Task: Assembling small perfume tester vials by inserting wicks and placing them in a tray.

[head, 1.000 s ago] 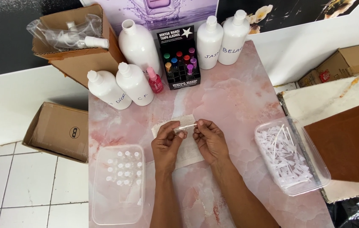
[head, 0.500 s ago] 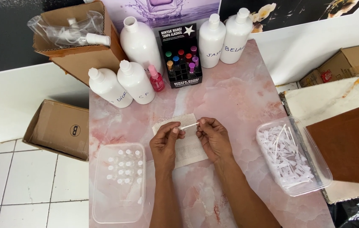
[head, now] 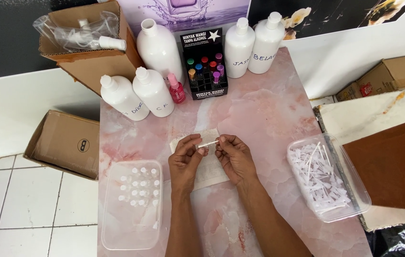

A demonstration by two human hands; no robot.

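Two hands pinch one thin white stick: my left hand and right hand have slid slightly left, the stick staying level between them.

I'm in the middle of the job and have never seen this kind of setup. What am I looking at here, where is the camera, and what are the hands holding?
There is no machine here: these are a person's two bare hands, filmed by a camera worn on the head and looking down at a pink marble table.

The left hand and the right hand meet over a white sheet and together pinch a thin white tube between their fingertips.

By the left hand sits a clear tray of small capped vials. By the right hand is a clear tray of white tube pieces.

At the back stand five large white bottles, a small pink bottle and a black display box with coloured caps. Cardboard boxes sit around the table.
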